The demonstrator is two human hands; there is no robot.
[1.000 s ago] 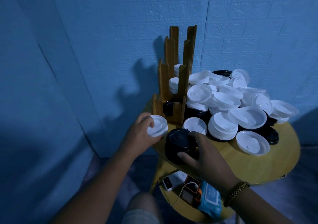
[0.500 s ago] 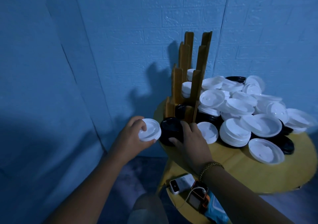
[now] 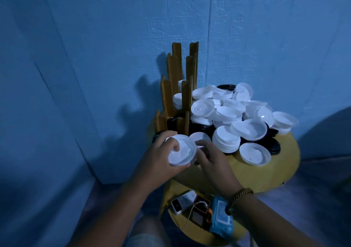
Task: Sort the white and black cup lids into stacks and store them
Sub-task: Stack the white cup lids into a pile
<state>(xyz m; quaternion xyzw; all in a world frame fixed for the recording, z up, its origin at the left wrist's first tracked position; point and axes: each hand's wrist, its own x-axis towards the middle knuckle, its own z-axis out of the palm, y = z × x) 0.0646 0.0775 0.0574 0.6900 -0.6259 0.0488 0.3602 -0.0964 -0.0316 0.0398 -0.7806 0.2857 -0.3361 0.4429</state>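
White cup lid, hollow side up and possibly a few nested together, sits in the left hand, thumb laid inside its hollow and fingers curled under the near rim; the right hand is just beside it, fingers bent toward the lid's right rim, though whether they pinch it or merely touch it I cannot tell. The likeliest slip, as I judge it, is a fumble between the two hands; the lid hangs over the near-left edge of the tabletop, so a loose grip would send it to the floor. A second risk is the heap of lids; it is piled loosely, white over black lids, and a careless reach could start a slide off the far-right edge. The wooden rack stands just behind the hands, black lids low in its front slot and white ones in a taller slot; a lid dropped into the wrong slot would spoil the sorting. The held lid lies between both hands, in front of the rack and left of the heap.
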